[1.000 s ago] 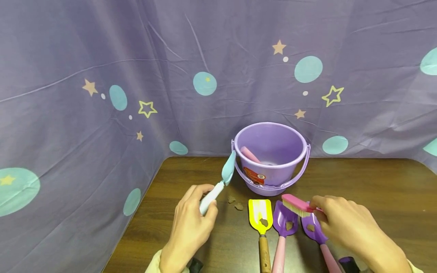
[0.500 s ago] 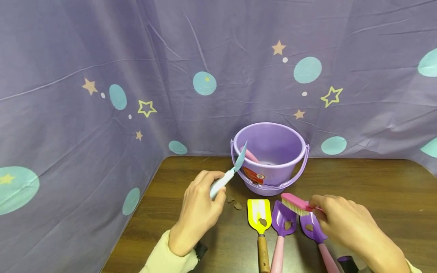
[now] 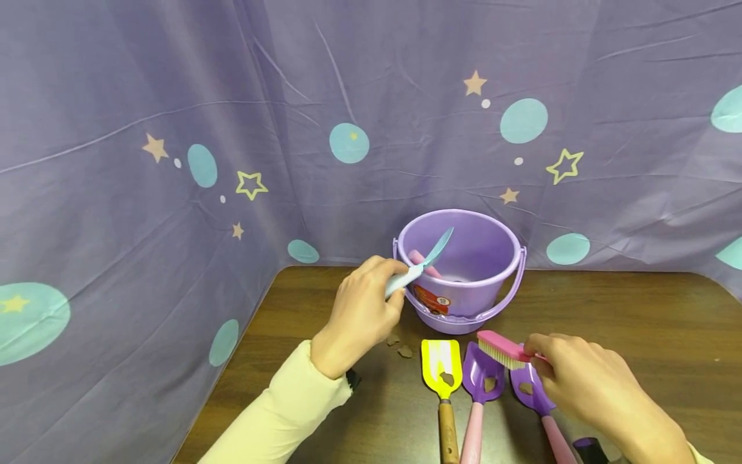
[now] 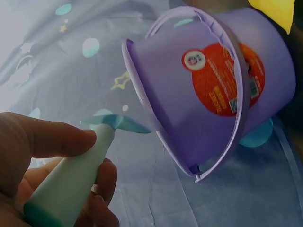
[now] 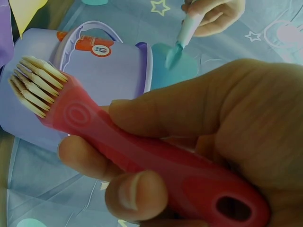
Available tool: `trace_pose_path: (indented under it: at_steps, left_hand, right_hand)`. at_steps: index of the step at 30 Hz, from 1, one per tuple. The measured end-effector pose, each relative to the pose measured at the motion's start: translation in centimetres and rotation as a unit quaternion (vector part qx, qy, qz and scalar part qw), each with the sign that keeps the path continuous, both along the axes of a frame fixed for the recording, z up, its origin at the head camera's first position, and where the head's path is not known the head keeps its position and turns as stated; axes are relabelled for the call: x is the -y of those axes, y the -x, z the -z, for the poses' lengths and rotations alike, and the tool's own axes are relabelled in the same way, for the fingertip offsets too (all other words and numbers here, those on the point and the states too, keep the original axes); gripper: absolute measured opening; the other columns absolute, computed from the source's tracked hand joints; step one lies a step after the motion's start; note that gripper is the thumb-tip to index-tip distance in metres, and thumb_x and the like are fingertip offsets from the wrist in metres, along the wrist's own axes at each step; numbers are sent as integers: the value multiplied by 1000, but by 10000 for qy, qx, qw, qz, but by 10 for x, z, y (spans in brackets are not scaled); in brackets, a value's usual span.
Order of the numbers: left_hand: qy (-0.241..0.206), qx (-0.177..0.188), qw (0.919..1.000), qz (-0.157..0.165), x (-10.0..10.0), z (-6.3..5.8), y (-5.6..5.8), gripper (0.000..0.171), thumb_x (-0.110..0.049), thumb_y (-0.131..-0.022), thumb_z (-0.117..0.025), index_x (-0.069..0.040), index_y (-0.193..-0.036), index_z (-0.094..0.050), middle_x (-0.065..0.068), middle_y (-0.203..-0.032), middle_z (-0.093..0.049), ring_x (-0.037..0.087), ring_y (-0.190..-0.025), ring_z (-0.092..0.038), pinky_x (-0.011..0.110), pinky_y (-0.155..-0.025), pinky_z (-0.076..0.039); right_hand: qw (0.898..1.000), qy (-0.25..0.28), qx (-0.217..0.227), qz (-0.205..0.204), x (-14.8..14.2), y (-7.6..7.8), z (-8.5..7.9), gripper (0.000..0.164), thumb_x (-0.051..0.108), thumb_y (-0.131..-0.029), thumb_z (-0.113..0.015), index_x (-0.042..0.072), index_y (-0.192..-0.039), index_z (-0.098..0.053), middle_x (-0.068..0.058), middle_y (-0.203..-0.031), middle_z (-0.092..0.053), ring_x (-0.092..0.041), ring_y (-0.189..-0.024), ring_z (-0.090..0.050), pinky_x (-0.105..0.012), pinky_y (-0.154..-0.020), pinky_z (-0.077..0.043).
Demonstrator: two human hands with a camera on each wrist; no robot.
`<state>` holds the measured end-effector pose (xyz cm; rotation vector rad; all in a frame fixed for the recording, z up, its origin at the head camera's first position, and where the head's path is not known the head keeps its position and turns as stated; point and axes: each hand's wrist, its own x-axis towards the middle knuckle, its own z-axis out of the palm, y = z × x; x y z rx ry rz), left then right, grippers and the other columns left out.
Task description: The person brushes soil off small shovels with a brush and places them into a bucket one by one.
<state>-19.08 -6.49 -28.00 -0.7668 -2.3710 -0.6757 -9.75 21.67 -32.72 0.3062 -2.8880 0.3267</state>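
My left hand grips the pale handle of a small trowel, its light blue blade over the left rim of the purple bucket. In the left wrist view, thumb and fingers wrap the trowel handle beside the bucket's rim. Inside the bucket a pink handle leans on the left wall. My right hand holds a pink brush, cream bristles down, above two purple shovels. The right wrist view shows thumb and fingers curled round the brush handle.
A yellow shovel with a wooden handle and the purple shovels lie before the bucket, a brown fragment on each. Loose brown pieces lie on the wooden table. A dark cylinder is at the front right; a patterned curtain stands behind.
My left hand has moved right and forward, bringing the trowel blade from left of the bucket to over its opening. The right hand and brush have stayed nearly still.
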Motion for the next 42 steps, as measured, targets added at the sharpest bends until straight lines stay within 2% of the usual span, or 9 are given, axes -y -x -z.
trace_pose_path:
  at_steps: [6,11,14,18,21,25,28,33,42]
  left_hand:
    - [366,246,9986,-276,-6,-9,19,29,-6,-74,-72,-16,-102,-72,0,-91,-65,20,-75,-61,38,-63,-48]
    - [648,421,9964,-342,-12,-13,35,30,-5,-74,-70,-17,-101,-73,-2,-88,-65,20,-75,-61,37,-62,-48]
    - [935,572,9933,-371,-16,-17,43,32,-4,-73,-67,-18,-101,-74,-1,-90,-66,20,-79,-63,38,-64,-49]
    - [1431,882,9851,-366,-24,-24,54,34,-4,-71,-64,-19,-99,-74,-2,-94,-67,22,-83,-63,41,-67,-50]
    - [1792,1105,9773,-249,-31,-30,62,33,-5,-70,-64,-19,-98,-74,-3,-95,-67,20,-84,-62,41,-67,-50]
    - [2236,1183,9674,-124,-42,-34,72,30,-7,-71,-66,-19,-98,-73,-4,-95,-68,19,-85,-61,40,-68,-49]
    - [2416,1202,9628,-145,-50,-35,77,27,-9,-71,-67,-20,-95,-73,-4,-92,-67,18,-83,-61,40,-66,-49]
    - [2555,1387,9565,-227,-63,-38,83,22,-11,-71,-70,-22,-90,-72,-6,-89,-65,16,-80,-59,38,-64,-48]
    - [3155,1459,9375,-145,-91,-34,88,7,-17,-78,-67,-22,-83,-68,-5,-84,-64,17,-79,-60,39,-67,-48]
  right_hand:
    - [10000,-24,18,19,0,0,-1,20,14,-84,-65,34,-82,-63,19,-73,-54,-8,-62,-48,-34,-48,-36]
    - [10000,-15,12,7,1,0,0,21,13,-84,-64,34,-82,-62,18,-70,-51,-8,-61,-46,-34,-48,-36]
    - [10000,4,2,-9,2,0,0,21,13,-83,-65,34,-83,-63,19,-73,-54,-8,-61,-48,-34,-48,-36]
    - [10000,28,32,-44,2,0,0,22,14,-82,-67,35,-86,-65,19,-76,-58,-8,-61,-50,-35,-48,-37]
    - [10000,12,36,-36,3,0,0,21,14,-82,-66,35,-86,-65,19,-75,-56,-8,-59,-48,-34,-48,-36]
    - [10000,-5,25,-19,4,0,-1,22,12,-82,-64,34,-85,-64,19,-72,-53,-8,-58,-45,-32,-48,-35]
    - [10000,6,16,-42,4,0,0,23,12,-82,-63,34,-85,-64,19,-72,-52,-8,-59,-44,-33,-48,-35]
    - [10000,17,-2,-16,5,0,0,22,13,-82,-64,34,-85,-65,20,-73,-53,-7,-59,-46,-33,-48,-35]
    - [10000,49,10,-9,4,0,2,22,12,-82,-66,34,-85,-66,18,-78,-60,-8,-62,-52,-36,-48,-38]
